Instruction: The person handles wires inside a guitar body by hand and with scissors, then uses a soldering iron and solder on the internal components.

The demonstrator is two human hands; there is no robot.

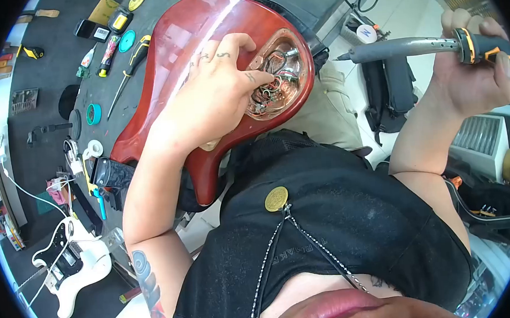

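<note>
A glossy red guitar body [171, 64] lies on its back across my lap and the bench, its oval control cavity [289, 100] uncovered with tangled wires [271, 93] inside. My left hand [220, 84] rests on it, index finger reaching into the cavity to the wires and middle finger bent on the wood beside the rim. The fingers I can see are apart, while the thumb is mostly hidden. Raised on the right, my right hand [480, 78] is closed around a grey soldering iron [401, 49]. Its tip points left towards the cavity, well apart from it.
On the dark bench [41, 150] lie a yellow-black screwdriver [136, 60], a green tape roll [93, 113] and several small tools. A white guitar body [81, 260] sits lower left. Right, a black bag [381, 97] lies on the floor near a white drawer unit [481, 143].
</note>
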